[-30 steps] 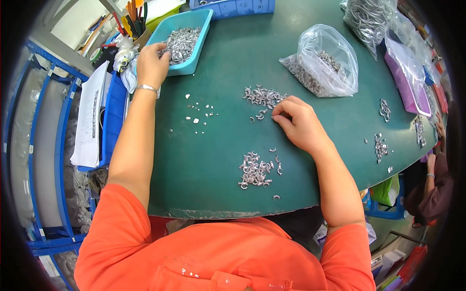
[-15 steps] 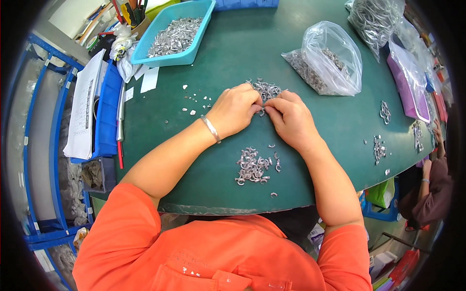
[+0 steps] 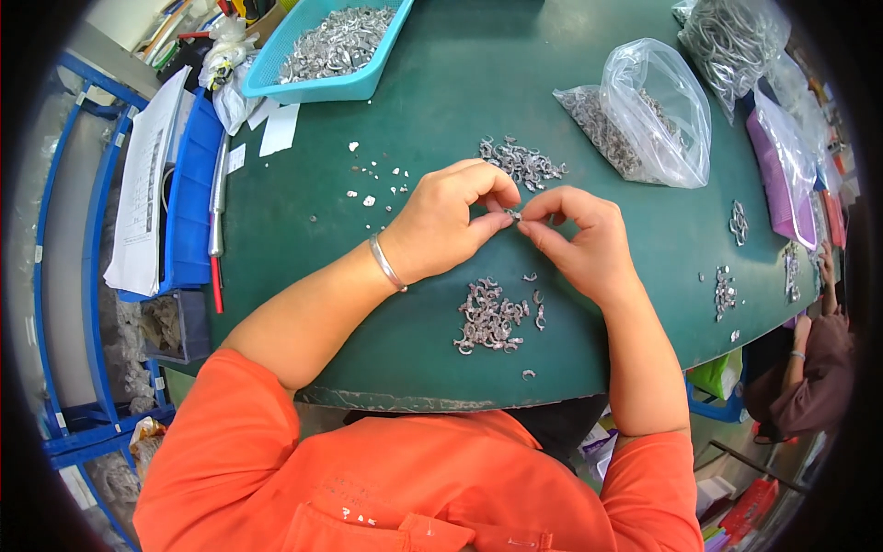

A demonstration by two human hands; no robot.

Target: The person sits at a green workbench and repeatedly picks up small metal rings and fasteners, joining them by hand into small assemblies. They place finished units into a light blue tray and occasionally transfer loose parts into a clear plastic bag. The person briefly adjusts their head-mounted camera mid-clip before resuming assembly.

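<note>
Between my fingertips is a small silvery metal piece (image 3: 514,216), too small to make out fully. My left hand (image 3: 449,212), with a silver bangle at the wrist, pinches it from one side. My right hand (image 3: 581,235) pinches it from the other. Just beyond my fingers lies a loose pile of small curved metal pieces (image 3: 524,164). Closer to my body, a second pile of similar ring-shaped pieces (image 3: 489,317) rests on the green table (image 3: 405,359), with a few strays beside it.
A turquoise basket (image 3: 372,78) full of metal pieces stands far left. At the back right are an opened clear bag (image 3: 676,147) of pieces and a purple tray (image 3: 782,184). A blue bin (image 3: 198,202) with papers lines the left edge. Another person's arm (image 3: 798,354) shows at right.
Both hands have drawn back from the far pile toward me, uncovering it. The small metal piece now shows between my fingertips. The view has shifted slightly.
</note>
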